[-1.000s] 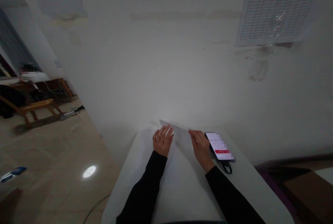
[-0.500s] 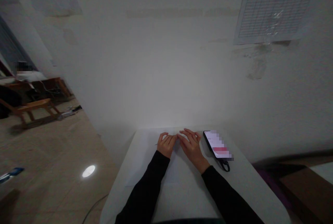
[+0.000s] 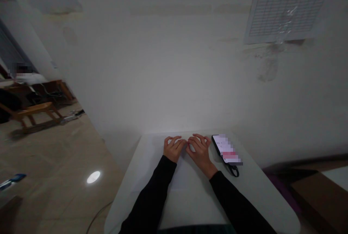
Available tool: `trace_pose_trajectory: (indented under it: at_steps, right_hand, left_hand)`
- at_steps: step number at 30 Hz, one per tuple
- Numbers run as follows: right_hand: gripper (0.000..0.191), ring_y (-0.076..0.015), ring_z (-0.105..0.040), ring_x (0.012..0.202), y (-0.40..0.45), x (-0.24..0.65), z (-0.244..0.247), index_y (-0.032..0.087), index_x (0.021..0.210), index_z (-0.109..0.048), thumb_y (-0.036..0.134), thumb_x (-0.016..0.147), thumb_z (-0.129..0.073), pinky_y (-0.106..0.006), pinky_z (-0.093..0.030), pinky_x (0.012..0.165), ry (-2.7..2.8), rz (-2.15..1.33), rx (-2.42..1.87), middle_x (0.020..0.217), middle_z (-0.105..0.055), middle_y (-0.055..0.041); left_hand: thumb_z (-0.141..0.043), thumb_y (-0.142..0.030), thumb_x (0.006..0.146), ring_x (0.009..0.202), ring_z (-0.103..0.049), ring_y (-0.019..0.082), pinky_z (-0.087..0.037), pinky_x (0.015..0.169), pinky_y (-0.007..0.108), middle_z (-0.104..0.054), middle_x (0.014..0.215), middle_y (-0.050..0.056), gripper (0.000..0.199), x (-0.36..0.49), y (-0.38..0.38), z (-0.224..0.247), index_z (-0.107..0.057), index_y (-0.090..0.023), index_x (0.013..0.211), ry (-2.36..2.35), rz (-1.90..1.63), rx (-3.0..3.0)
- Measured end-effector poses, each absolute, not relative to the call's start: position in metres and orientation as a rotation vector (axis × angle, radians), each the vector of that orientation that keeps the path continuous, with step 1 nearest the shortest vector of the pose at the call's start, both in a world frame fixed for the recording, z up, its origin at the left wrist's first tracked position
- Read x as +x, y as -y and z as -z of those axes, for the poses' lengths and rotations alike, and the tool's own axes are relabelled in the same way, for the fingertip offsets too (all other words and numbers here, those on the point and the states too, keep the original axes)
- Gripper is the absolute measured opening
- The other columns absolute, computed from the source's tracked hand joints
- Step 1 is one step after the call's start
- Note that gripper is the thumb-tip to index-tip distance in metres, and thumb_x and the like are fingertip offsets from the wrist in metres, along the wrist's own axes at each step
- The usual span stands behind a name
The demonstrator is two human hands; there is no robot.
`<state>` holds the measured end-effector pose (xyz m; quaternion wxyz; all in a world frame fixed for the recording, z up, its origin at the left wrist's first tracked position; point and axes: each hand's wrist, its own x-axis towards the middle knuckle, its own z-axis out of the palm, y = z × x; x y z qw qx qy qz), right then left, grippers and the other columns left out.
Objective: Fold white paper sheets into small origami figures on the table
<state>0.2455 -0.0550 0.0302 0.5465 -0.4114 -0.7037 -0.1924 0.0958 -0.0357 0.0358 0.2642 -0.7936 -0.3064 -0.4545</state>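
Observation:
My left hand (image 3: 173,149) is over a pale sheet of paper (image 3: 146,170) on the white table (image 3: 195,205). Its thumb and forefinger are pinched together, the other fingers curved. My right hand (image 3: 199,150) is just beside it, fingertips meeting or nearly meeting those of the left, with thumb and forefinger also pinched. Whatever lies between the fingertips is too small to make out. To the right of my right hand lies a phone (image 3: 227,150) with a lit screen and a black strap or cable at its lower end.
A wall rises behind the table, with a printed grid sheet (image 3: 289,11) taped on it. At the left are a wooden chair (image 3: 38,109) and a person (image 3: 29,77) at a desk. A brown box (image 3: 320,194) stands at the right; a cable (image 3: 98,214) runs along the floor.
The fingertips of both hands have shifted slightly, and my right hand's fingers are more curled. A thin dark tip seen left of my left hand no longer shows. The view has moved a little.

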Motion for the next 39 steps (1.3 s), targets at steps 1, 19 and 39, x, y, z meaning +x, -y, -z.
trace_pose_trajectory:
  at_steps: [1,19,39]
  right_hand:
    - [0.007,-0.023,-0.06,0.1,0.054,0.246,-0.03,0.022,0.083,-0.06,0.016,0.081,-0.059,-0.042,-0.024,0.095,1.66,0.45,-0.981,0.084,-0.07,-0.0005]
    - [0.011,-0.0207,-0.056,0.106,0.044,0.249,-0.025,0.022,0.096,-0.063,0.02,0.087,-0.058,-0.04,-0.023,0.095,1.702,0.412,-1.008,0.097,-0.07,-0.0031]
    - [0.008,-0.0193,-0.06,0.104,0.047,0.248,-0.023,0.022,0.087,-0.063,0.018,0.088,-0.056,-0.042,-0.015,0.095,1.748,0.458,-0.968,0.085,-0.071,0.0014]
  left_hand:
    - [-0.051,-0.016,0.089,0.096,-0.065,0.018,-0.03,0.087,0.037,-0.074,0.084,-0.001,0.018,0.094,0.034,-0.036,-0.066,-0.025,0.092,0.821,1.227,-2.128]
    - [-0.056,-0.013,0.088,0.082,-0.066,0.013,-0.025,0.085,0.035,-0.073,0.08,-0.003,0.016,0.075,0.023,-0.034,-0.065,-0.024,0.094,0.799,1.289,-2.052]
    - [-0.06,-0.012,0.076,0.089,-0.067,0.022,-0.024,0.091,0.042,-0.073,0.076,0.0,0.014,0.064,0.02,-0.038,-0.065,-0.023,0.083,0.967,1.331,-2.121]
